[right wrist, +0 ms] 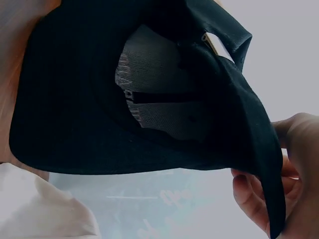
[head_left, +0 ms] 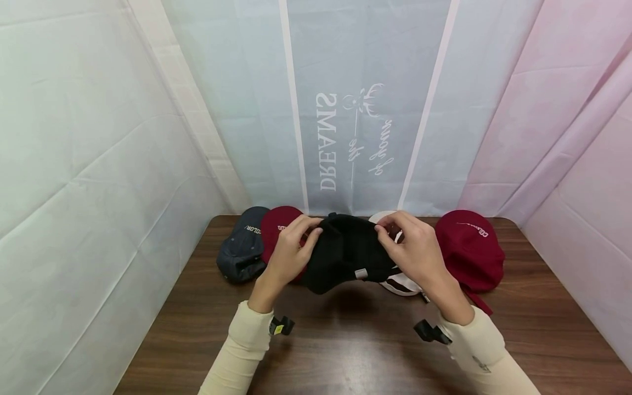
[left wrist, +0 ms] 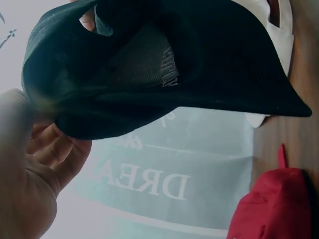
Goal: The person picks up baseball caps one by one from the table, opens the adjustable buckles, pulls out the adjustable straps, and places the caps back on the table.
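Note:
A black baseball cap is held up above the table between both hands. My left hand pinches its left edge between thumb and fingers, and my right hand pinches the right edge. In the left wrist view the cap shows its dark inside and its brim pointing right, with the left hand at the back rim. From the right wrist, the cap's brim and inner lining are visible, and a pale metal buckle sits on the strap. The right hand grips the rim there.
Along the table's back lie a dark grey-blue cap, a dark red cap partly behind the left hand, a white cap partly covered by the black one, and another dark red cap with a hanging strap. Fabric walls enclose the brown table.

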Motion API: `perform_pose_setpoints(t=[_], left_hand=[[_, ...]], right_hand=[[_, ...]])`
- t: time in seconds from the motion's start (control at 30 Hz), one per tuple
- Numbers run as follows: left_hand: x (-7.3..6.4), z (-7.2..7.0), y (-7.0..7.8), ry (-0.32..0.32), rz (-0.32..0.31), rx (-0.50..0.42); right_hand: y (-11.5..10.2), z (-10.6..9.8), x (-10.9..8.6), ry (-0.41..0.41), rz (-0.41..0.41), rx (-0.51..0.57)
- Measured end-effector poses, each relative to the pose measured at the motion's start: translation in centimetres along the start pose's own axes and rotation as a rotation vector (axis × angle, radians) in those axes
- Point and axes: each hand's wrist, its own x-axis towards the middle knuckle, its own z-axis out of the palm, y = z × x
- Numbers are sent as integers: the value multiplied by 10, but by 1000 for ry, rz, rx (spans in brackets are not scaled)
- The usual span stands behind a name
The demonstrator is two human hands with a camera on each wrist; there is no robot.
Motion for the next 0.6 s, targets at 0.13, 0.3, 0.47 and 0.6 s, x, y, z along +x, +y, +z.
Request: perform_pose_setpoints(t=[0.13, 0.3, 0.47, 0.6], left_hand=[[-2, 5, -5, -22, -40, -12], [-5, 11, -11, -48, -81, -14], [-8, 15, -15, -83, -142, -3], [-8, 16, -16, -90, -172, -3]], right_hand=[[3, 2, -2, -7, 16, 7], [7, 5, -5, -20, 37, 20], [10, 8, -7, -45, 65, 11], [13, 9, -7, -57, 79, -3]])
